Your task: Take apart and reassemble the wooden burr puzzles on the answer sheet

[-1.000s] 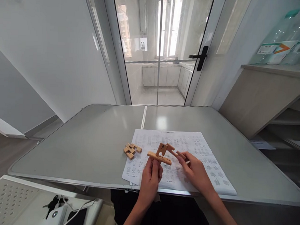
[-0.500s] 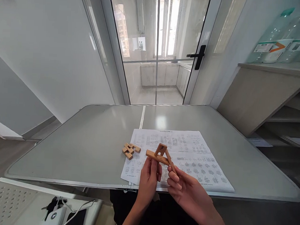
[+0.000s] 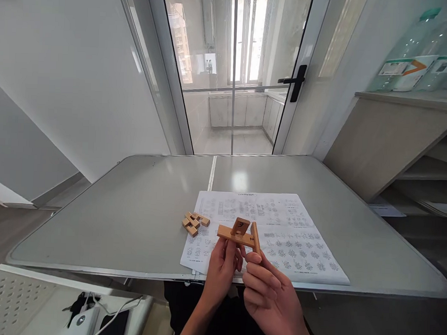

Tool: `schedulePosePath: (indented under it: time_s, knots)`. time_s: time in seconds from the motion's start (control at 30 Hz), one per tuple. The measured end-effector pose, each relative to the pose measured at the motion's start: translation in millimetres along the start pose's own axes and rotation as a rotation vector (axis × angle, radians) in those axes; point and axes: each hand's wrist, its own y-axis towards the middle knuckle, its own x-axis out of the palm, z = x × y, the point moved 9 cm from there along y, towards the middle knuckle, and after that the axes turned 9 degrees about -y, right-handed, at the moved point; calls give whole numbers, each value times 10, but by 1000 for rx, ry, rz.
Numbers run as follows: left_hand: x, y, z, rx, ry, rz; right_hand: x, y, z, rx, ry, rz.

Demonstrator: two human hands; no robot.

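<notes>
My left hand [image 3: 222,267] pinches a flat wooden puzzle piece [image 3: 226,232] from below, lying roughly level above the paper. Standing up through it is a second wooden piece [image 3: 240,226] with a dark numeral on its face. In my right hand [image 3: 266,288], closed with the fingers curled, is a third wooden puzzle piece [image 3: 255,235], held upright at the right end of the flat one. Whether those two touch or interlock I cannot tell. Beneath both hands lies a printed sheet [image 3: 305,230] covered with small diagrams.
Several more wooden pieces [image 3: 193,223] lie in a cluster at the sheet's left edge on the grey table [image 3: 151,204]. A white stand with a phone, keys and a cable [image 3: 117,313] is at lower left. Large plastic bottles [image 3: 409,62] stand on the right shelf.
My right hand has brought its piece leftward to the joined pair and turned it from slanting to upright. The left hand stays nearly in place, its pieces slightly tilted.
</notes>
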Motion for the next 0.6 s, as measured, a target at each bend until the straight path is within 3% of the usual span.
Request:
schedulePosePath:
  time_s: [0.23,0.47,0.6]
  knots:
    - [97,-35,-2,19,222,-138,75,25,102,30,-89,-31]
    - [209,-56,-35,-18,273,-316,114,-1,239,114,157,-57]
    - [224,-61,-14,3,324,-351,113,-5,246,125,227,-51]
